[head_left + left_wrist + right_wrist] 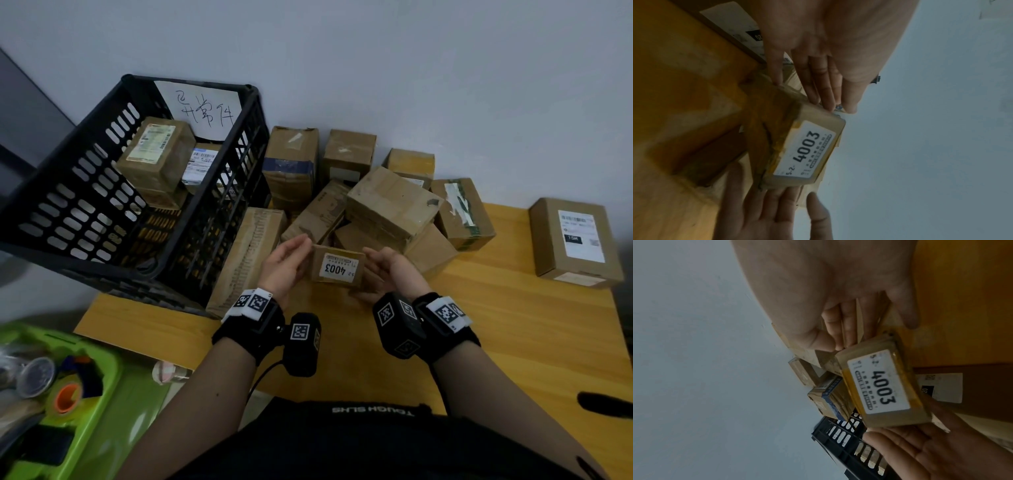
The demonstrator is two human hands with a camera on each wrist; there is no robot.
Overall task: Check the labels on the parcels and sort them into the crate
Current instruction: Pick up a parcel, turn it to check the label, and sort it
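A small brown parcel (339, 270) with a white label reading 4003 is held above the wooden table (513, 325), label facing me. My left hand (287, 263) presses straight fingers against its left end. My right hand (387, 270) presses straight fingers against the right end. In the left wrist view the parcel (807, 154) sits between the left hand (828, 48) and the right hand (766, 211). The right wrist view shows the same parcel (881, 382) between the right hand (838, 288) and the left hand (931, 451). The black crate (102, 192) stands at the left with boxes (156, 154) inside.
A pile of several brown parcels (390, 202) lies behind my hands against the wall. A long box (246, 257) leans beside the crate. One labelled parcel (575, 240) sits apart at the right. A handwritten paper sign (205, 109) hangs in the crate. A green bin (85, 394) is at lower left.
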